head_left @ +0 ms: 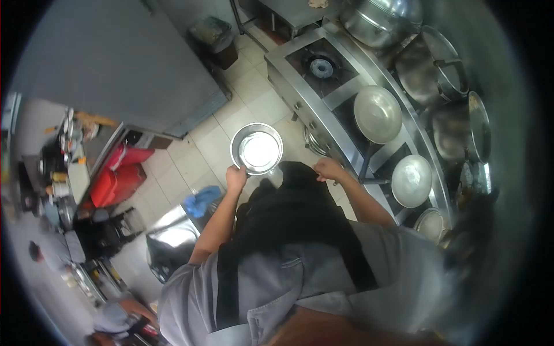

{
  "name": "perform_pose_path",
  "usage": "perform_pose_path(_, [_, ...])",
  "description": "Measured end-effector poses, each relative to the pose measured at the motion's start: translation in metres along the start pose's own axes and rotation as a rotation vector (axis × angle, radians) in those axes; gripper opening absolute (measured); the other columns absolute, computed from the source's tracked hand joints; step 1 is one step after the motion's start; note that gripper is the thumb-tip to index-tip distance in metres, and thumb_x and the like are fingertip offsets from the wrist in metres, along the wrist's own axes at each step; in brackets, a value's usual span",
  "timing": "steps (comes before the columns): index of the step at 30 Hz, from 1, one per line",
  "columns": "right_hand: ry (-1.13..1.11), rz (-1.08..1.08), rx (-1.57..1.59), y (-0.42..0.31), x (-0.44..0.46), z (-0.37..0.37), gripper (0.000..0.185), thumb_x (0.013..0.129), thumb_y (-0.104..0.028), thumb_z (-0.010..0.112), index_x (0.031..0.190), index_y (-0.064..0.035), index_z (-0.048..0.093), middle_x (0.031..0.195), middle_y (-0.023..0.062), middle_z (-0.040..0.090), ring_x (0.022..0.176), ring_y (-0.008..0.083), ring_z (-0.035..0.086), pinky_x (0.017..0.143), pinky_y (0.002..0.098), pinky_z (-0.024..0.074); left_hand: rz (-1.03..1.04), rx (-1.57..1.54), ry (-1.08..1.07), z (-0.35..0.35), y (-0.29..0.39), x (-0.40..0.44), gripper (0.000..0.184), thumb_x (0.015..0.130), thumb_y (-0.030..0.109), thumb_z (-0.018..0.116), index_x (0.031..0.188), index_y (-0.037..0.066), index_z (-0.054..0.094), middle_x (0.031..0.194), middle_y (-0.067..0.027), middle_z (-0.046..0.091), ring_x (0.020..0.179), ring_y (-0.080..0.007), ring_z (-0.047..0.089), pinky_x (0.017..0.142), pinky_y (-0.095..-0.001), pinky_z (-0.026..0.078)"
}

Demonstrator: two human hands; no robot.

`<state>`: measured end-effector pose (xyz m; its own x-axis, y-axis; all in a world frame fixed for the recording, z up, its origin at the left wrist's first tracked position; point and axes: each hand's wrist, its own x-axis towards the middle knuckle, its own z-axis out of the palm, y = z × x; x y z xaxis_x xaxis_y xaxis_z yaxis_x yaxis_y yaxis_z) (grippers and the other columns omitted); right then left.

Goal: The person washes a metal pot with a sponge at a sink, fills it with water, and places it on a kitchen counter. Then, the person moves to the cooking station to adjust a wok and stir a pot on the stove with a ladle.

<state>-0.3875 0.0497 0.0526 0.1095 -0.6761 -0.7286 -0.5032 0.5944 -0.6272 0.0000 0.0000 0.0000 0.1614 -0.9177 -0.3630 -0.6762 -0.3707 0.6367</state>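
Observation:
My left hand [236,178] grips the near rim of a round metal pot [257,149], held in front of me over the tiled floor. The pot's shiny inside faces up toward the camera. My right hand [328,169] is at the stove's front edge, near the control knobs, with its fingers curled together; whether anything small is between them cannot be made out. Two pans, one [378,114] farther and one [412,180] nearer, rest on the stove [350,91] to my right.
Large metal pots [430,69] stand behind the stove. A bin [219,46] is at the far wall. On the left are a grey panel [115,52], red containers [118,184], a blue cloth [202,201] and a cluttered counter. Other people are at the lower left.

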Motion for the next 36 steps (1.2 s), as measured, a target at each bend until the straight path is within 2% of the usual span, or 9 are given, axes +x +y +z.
perform_pose_path(2, [0.132,0.022,0.216,0.017,-0.024,-0.007,0.031,0.095,-0.029,0.059,0.088,0.0012,0.064,0.08,0.0109,0.07,0.061,0.0212,0.072,0.055,0.03,0.0568,-0.073,-0.377,-0.063,0.023,0.003,0.021,0.032,0.085,0.021,0.062,0.087,-0.01,0.067,0.078,-0.0236,0.07,0.073,-0.0333,0.07,0.069,-0.0427,0.054])
perform_pose_path(3, [0.061,-0.061,0.351,-0.064,0.069,0.024,0.031,0.095,-0.029,0.059,0.088,0.0012,0.064,0.08,0.0109,0.07,0.061,0.0212,0.072,0.055,0.03,0.0568,-0.039,-0.222,0.006,-0.078,0.012,0.136,0.032,0.085,0.021,0.062,0.087,-0.01,0.067,0.078,-0.0236,0.07,0.073,-0.0333,0.07,0.069,-0.0427,0.054])
perform_pose_path(5, [0.333,-0.055,0.302,-0.063,0.073,-0.012,0.031,0.095,-0.028,0.06,0.089,0.0024,0.064,0.072,0.0097,0.068,0.06,0.0195,0.071,0.054,0.0291,0.055,0.058,-0.36,-0.051,-0.047,0.05,0.191,0.025,0.093,0.012,0.055,0.087,-0.012,0.063,0.072,-0.0156,0.066,0.061,-0.0214,0.067,0.058,-0.0338,0.057])
perform_pose_path(7, [0.408,-0.068,0.392,-0.096,0.081,-0.032,0.031,0.095,-0.028,0.06,0.089,0.0022,0.065,0.07,0.0097,0.067,0.059,0.0189,0.071,0.055,0.0296,0.0543,0.131,-0.245,-0.014,-0.06,0.112,0.24,0.026,0.093,0.011,0.053,0.083,-0.011,0.061,0.077,-0.0182,0.066,0.066,-0.024,0.068,0.061,-0.0369,0.062])
perform_pose_path(9, [0.483,-0.093,0.483,-0.122,0.117,-0.049,0.031,0.094,-0.028,0.06,0.089,0.002,0.065,0.067,0.0097,0.067,0.058,0.0182,0.07,0.055,0.0302,0.0537,0.012,-0.529,-0.062,-0.073,0.17,0.298,0.025,0.093,0.011,0.052,0.081,-0.01,0.06,0.08,-0.0187,0.066,0.066,-0.0253,0.068,0.059,-0.0378,0.063])
perform_pose_path(12, [0.53,-0.144,0.381,-0.158,0.205,-0.088,0.032,0.093,-0.029,0.06,0.087,0.0015,0.067,0.068,0.0151,0.067,0.06,0.0225,0.07,0.061,0.0355,0.0531,0.051,-0.512,-0.036,-0.095,0.241,0.407,0.026,0.093,0.012,0.054,0.089,-0.013,0.062,0.081,-0.0169,0.069,0.067,-0.0228,0.068,0.054,-0.0347,0.058])
perform_pose_path(19, [0.638,-0.336,0.101,-0.319,0.33,-0.215,0.035,0.09,-0.034,0.06,0.09,0.0006,0.068,0.086,0.0238,0.068,0.084,0.0439,0.065,0.075,0.0486,0.0525,0.339,-0.008,0.095,-0.154,0.44,0.592,0.038,0.092,0.022,0.052,0.076,-0.011,0.064,0.06,-0.0168,0.067,0.052,-0.0235,0.067,0.055,-0.0354,0.057])
perform_pose_path(27, [0.649,-0.329,-0.129,-0.399,0.394,-0.31,0.032,0.089,-0.031,0.059,0.087,-0.0017,0.069,0.085,0.0229,0.069,0.086,0.0425,0.066,0.08,0.0506,0.0525,0.281,0.264,-0.035,-0.16,0.616,0.773,0.041,0.094,0.024,0.053,0.075,-0.011,0.066,0.063,-0.0184,0.068,0.055,-0.0234,0.071,0.051,-0.0325,0.057])
perform_pose_path(36, [0.723,-0.119,-0.084,-0.455,0.415,-0.333,0.03,0.091,-0.03,0.056,0.09,-0.0022,0.068,0.088,0.0234,0.069,0.089,0.0433,0.066,0.083,0.0515,0.0521,0.44,0.359,-0.289,-0.116,0.701,0.938,0.034,0.091,0.018,0.053,0.074,-0.007,0.068,0.07,-0.0155,0.071,0.052,-0.0211,0.069,0.046,-0.0301,0.055])
